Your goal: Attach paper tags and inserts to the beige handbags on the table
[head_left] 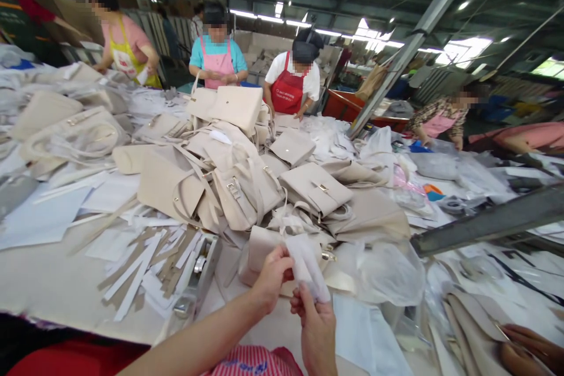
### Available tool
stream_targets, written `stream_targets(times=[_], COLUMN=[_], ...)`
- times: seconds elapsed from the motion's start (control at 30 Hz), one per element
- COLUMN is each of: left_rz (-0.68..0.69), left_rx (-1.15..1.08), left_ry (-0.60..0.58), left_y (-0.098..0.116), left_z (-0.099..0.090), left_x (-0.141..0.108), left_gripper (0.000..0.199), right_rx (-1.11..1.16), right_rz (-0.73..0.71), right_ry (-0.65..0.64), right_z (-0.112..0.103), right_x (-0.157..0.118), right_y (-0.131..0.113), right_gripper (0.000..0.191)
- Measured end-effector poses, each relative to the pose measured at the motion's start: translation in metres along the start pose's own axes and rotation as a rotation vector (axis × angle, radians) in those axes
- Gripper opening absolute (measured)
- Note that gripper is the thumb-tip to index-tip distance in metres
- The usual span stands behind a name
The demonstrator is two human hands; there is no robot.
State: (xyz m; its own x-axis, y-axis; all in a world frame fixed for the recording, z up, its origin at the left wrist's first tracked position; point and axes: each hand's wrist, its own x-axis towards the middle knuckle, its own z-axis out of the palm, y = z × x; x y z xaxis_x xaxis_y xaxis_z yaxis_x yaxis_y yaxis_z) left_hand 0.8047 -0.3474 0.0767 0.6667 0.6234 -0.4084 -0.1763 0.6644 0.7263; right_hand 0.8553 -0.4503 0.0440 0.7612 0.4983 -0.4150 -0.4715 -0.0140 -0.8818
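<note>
Between my two hands I hold a thin white sheet of wrapping (304,264), narrow and folded over. My left hand (274,273) pinches its left edge with thumb and fingers. My right hand (314,317) grips the lower end, with the thumb on top. Just behind the sheet lies a beige handbag (259,249), partly covered by my hands. A gold clasp (328,256) shows beside the sheet. Farther back, a cream bag with a gold buckle (316,188) rests on the heap of bags.
Paper and beige strips (145,270) lie left, beside a metal device (194,282). Clear plastic bags (379,273) sit right. A metal beam (489,217) crosses the right side. At lower right another person's hand (529,346) touches a beige bag. Several co-workers stand across the table.
</note>
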Motion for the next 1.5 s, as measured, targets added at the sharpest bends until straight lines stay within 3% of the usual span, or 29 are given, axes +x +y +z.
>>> stream_targets(times=[0.13,0.27,0.4,0.5,0.6,0.7,0.87,0.93,1.07,1.23,1.37,1.5], left_rz=[-0.032,-0.037,-0.107,-0.150,-0.191,-0.091,0.040,0.059,0.136,0.126,0.002,0.143], left_rx=[0.009,0.016,0.016,-0.001,-0.132,-0.169,0.028,0.085,0.174,0.147,0.044,0.027], left_ry=[-0.099,-0.007,0.075,0.075,-0.021,-0.077,0.104,0.119,0.102,0.068,0.076,0.188], left_y=[0.001,-0.002,0.001,0.011,0.020,0.018,0.006,0.006,0.014,0.020,0.018,0.014], left_z=[-0.003,-0.001,0.001,-0.002,-0.009,-0.016,-0.027,-0.031,-0.037,-0.038,-0.040,-0.037], left_x=[0.002,0.010,0.017,0.017,0.010,0.000,0.002,0.006,0.006,-0.001,0.000,0.003], left_gripper=[0.041,0.027,0.027,0.036,0.054,0.061,0.046,0.042,0.035,0.037,0.039,0.038], right_rx=[-0.002,-0.021,-0.130,-0.278,-0.415,-0.489,-0.540,-0.513,-0.433,-0.324,-0.245,-0.197], right_rz=[0.001,-0.042,-0.177,-0.267,-0.353,-0.367,-0.415,-0.448,-0.311,-0.143,-0.015,0.009], right_ry=[-0.006,-0.016,-0.123,-0.198,-0.254,-0.299,-0.394,-0.357,-0.216,-0.394,-0.450,-0.386], right_z=[-0.007,-0.014,-0.023,-0.031,-0.035,-0.033,-0.026,-0.020,0.011,0.056,0.063,0.062], right_x=[-0.003,-0.005,-0.006,-0.003,0.002,0.004,-0.004,-0.003,0.016,0.038,0.035,0.031], right_y=[0.009,0.011,0.014,0.019,0.024,0.026,0.018,0.005,-0.029,-0.054,-0.050,-0.038], right_gripper=[0.046,0.042,0.045,0.039,0.037,0.038,0.037,0.041,0.048,0.044,0.042,0.042])
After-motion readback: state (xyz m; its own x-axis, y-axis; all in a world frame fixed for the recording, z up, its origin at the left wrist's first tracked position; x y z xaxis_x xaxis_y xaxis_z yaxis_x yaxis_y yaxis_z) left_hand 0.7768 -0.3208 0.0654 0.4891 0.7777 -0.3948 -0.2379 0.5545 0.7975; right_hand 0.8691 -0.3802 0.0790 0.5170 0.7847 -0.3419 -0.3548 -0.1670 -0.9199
